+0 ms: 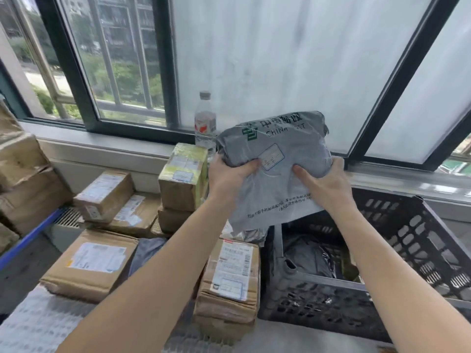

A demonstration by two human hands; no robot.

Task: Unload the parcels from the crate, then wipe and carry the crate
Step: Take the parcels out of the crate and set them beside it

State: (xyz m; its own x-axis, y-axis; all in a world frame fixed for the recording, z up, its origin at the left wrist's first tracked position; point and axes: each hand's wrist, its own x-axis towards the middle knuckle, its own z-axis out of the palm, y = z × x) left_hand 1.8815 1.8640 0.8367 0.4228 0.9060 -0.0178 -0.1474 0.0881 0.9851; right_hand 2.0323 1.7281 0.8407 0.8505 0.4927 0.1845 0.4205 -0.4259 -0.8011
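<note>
Above the crate's left rim, both hands hold a grey China Post mailer bag (277,169) up in front of the window. On its left edge, the left hand (228,178) is clenched around the bag, thumb (251,165) pressed on the front face just beside a small white label, the other fingers wrapped out of sight behind. On the right, the right hand (325,186) grips the opposite edge the same way, its thumb (302,174) flat on the front and the remaining fingers hidden behind the plastic. The bag hangs tilted, with its loose lower flap drooping toward the crate.

Starting at the far left, stacked cardboard cartons (23,171) rise beside a blue shelf edge (28,240). Next come taped brown parcels (119,200) lying flat on the work surface, with a larger flat box (91,263) nearer the camera and a tall parcel wrapped in yellow tape (183,177) standing behind. A clear water bottle (205,121) stands upright on the window sill (107,146). Another labelled carton (229,278) sits touching the crate's left wall. To the right, the black perforated plastic crate (397,253) holds at least one dark grey bag (311,258) at its bottom. Behind everything, dark-framed sliding windows (163,59) show trees and a building at left, frosted panes at right.
</note>
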